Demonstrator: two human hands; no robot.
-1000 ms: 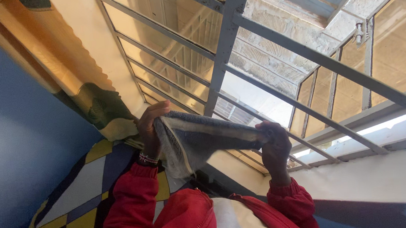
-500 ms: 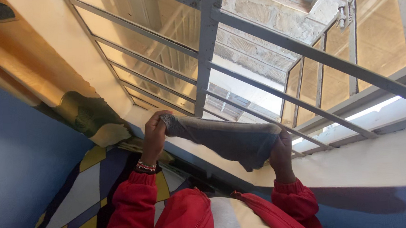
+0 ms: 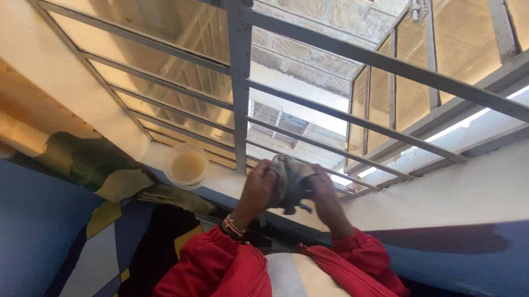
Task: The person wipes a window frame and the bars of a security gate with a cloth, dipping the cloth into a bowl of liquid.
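Hands meet in front of the window grille (image 3: 240,75), both raised on red sleeves. Left hand (image 3: 256,190) and right hand (image 3: 323,191) press a bunched grey cloth (image 3: 291,181) between them, fingers of each curled tight around it. Cloth sits just above the sill (image 3: 229,179), and a cup (image 3: 187,165) stands on that sill, left of the hands.
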